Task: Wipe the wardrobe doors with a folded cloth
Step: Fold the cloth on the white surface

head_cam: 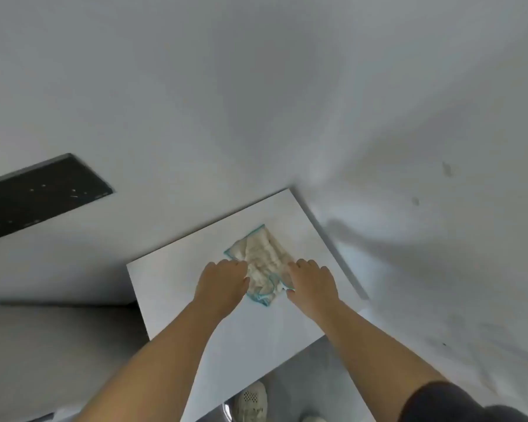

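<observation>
A cream cloth (264, 257) with a teal edge lies crumpled on a white flat surface (177, 287) in the middle of the head view. My left hand (223, 283) holds the cloth's left side with curled fingers. My right hand (313, 283) grips its right lower edge in the same way. Both forearms reach in from the bottom of the frame. No wardrobe door can be told apart from the white panels around.
White walls (409, 147) rise behind and to the right of the surface. A dark shelf or panel (40, 193) juts in at the left. A grey ledge (58, 345) lies lower left. Light shoes (252, 402) stand on the floor below the surface's near edge.
</observation>
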`<state>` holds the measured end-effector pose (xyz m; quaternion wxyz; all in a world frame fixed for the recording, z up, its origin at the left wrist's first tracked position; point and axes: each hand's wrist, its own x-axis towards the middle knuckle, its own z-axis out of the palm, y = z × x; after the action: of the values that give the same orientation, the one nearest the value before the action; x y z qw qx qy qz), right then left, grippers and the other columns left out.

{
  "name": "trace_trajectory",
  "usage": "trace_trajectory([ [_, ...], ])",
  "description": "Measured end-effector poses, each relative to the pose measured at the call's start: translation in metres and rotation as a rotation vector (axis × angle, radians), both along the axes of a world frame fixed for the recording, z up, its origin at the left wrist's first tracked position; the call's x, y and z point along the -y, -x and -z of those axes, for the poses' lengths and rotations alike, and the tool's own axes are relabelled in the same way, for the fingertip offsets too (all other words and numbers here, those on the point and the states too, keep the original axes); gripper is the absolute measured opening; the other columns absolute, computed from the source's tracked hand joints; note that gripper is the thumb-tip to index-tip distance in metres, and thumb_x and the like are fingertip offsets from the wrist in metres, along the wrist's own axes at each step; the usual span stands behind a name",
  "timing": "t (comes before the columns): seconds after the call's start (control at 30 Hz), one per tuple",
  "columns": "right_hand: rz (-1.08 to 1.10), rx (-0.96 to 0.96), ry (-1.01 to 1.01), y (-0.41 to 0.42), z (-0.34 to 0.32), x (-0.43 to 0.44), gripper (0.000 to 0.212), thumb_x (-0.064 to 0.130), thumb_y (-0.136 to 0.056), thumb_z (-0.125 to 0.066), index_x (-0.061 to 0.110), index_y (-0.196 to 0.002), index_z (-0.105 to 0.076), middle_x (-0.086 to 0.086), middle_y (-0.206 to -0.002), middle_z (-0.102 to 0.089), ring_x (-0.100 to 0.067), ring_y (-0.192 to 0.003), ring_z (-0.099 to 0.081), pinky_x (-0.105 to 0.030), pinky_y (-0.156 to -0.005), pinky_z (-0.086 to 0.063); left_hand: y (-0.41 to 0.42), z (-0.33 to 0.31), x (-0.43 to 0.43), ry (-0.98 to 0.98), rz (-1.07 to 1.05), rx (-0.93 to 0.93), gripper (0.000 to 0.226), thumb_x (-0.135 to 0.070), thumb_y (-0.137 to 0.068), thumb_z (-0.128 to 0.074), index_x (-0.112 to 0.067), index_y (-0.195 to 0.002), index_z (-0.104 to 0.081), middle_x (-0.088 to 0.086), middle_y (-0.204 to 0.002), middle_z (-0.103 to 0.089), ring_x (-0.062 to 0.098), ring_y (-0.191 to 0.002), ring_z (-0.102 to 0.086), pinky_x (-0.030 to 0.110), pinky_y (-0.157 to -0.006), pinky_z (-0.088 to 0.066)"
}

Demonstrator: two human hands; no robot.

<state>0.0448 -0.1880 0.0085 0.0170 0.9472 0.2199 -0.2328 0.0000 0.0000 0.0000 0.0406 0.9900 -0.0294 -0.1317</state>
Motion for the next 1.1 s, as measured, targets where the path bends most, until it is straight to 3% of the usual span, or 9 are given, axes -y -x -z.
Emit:
trace_trajectory([
  [0.17,0.021,0.029,0.015,-0.003,0.031,0.001,0.016,0.016,-0.094,-0.049,0.019,-0.110,-0.051,0.001,-0.106,-0.054,-0.020,-0.098,-0.052,-0.028,-0.071,-0.028,0.003,0.038,0.027,0.065,-0.003,-0.172,0.033,-0.045,-0.094,-0.049,-0.021,-0.115,-0.052,-0.003,-0.113,-0.059,0.019,-0.104,-0.055,0.031,-0.083,-0.040],
  [0.3,0.166,0.020,-0.148,-0.015,0.031,0.004,0.014,0.016,-0.098,-0.039,0.017,-0.105,-0.051,0.002,-0.092,-0.053,-0.019,-0.079,-0.052,-0.026,-0.065,-0.032,0.000,0.055,0.037,0.119,-0.119,-0.167,0.023,-0.032,-0.097,-0.046,-0.023,-0.116,-0.057,-0.004,-0.117,-0.056,0.018,-0.105,-0.053,0.029,-0.082,-0.042],
  [0.47,0.543,-0.016,-0.533,-0.038,0.004,0.014,0.015,0.010,-0.097,-0.037,0.016,-0.102,-0.050,-0.002,-0.074,-0.057,-0.023,-0.066,-0.055,-0.033,-0.055,-0.041,-0.026,0.026,0.030,0.715,-0.732,-0.048,0.006,-0.018,-0.091,-0.055,-0.013,-0.089,-0.056,0.003,-0.086,-0.061,0.022,-0.083,-0.058,0.024,-0.064,-0.037],
  [0.57,0.566,-0.012,-0.621,-0.050,-0.019,0.018,0.016,0.013,-0.099,-0.037,0.019,-0.097,-0.051,0.003,-0.068,-0.053,-0.021,-0.062,-0.052,-0.029,-0.052,-0.038,-0.046,-0.006,0.017,0.920,-0.857,0.033,0.016,-0.018,-0.092,-0.056,-0.018,-0.078,-0.051,0.000,-0.075,-0.059,0.020,-0.074,-0.053,0.020,-0.058,-0.038],
  [0.67,0.561,0.054,-0.668,-0.057,-0.042,0.016,0.014,0.018,-0.100,-0.040,0.017,-0.093,-0.052,0.005,-0.067,-0.050,-0.020,-0.065,-0.049,-0.028,-0.054,-0.034,-0.059,-0.045,0.010,1.077,-0.863,0.129,0.017,-0.018,-0.095,-0.053,-0.021,-0.079,-0.048,-0.001,-0.073,-0.056,0.018,-0.067,-0.049,0.027,-0.060,-0.039],
  [0.83,0.560,0.005,-0.622,-0.060,-0.078,0.018,0.037,0.035,-0.099,-0.043,0.018,-0.066,-0.042,0.002,-0.060,-0.044,-0.022,-0.061,-0.044,-0.031,-0.051,-0.030,-0.060,-0.101,0.004,1.013,-0.817,0.259,0.007,-0.020,-0.099,-0.046,-0.013,-0.097,-0.047,-0.004,-0.072,-0.053,0.012,-0.060,-0.042,0.016,-0.048,-0.031],
  [0.93,0.502,-0.158,-0.627,-0.058,-0.101,0.020,0.046,0.042,-0.096,-0.046,0.016,-0.060,-0.034,0.001,-0.056,-0.036,-0.018,-0.055,-0.035,-0.031,-0.051,-0.023,-0.055,-0.125,-0.005,0.922,-0.799,0.310,0.012,-0.024,-0.100,-0.043,-0.013,-0.099,-0.049,-0.006,-0.075,-0.053,0.008,-0.063,-0.045,0.011,-0.047,-0.032],
  [1.0,0.485,-0.306,-0.609,-0.057,-0.115,0.026,0.046,0.046,-0.094,-0.050,0.015,-0.061,-0.040,-0.001,-0.057,-0.037,-0.016,-0.053,-0.035,-0.029,-0.052,-0.025,-0.051,-0.137,-0.012,0.845,-0.790,0.327,0.017,-0.026,-0.099,-0.044,-0.012,-0.097,-0.053,-0.009,-0.077,-0.054,0.002,-0.067,-0.048,0.007,-0.050,-0.033],
  [1.1,0.469,-0.454,-0.552,-0.057,-0.132,0.036,0.049,0.056,-0.087,-0.056,0.013,-0.067,-0.064,-0.004,-0.064,-0.061,-0.014,-0.058,-0.055,-0.025,-0.058,-0.038,-0.043,-0.146,-0.019,0.762,-0.771,0.298,0.019,-0.027,-0.098,-0.046,-0.012,-0.093,-0.056,-0.004,-0.074,-0.054,0.004,-0.066,-0.048,0.014,-0.054,-0.035],
])
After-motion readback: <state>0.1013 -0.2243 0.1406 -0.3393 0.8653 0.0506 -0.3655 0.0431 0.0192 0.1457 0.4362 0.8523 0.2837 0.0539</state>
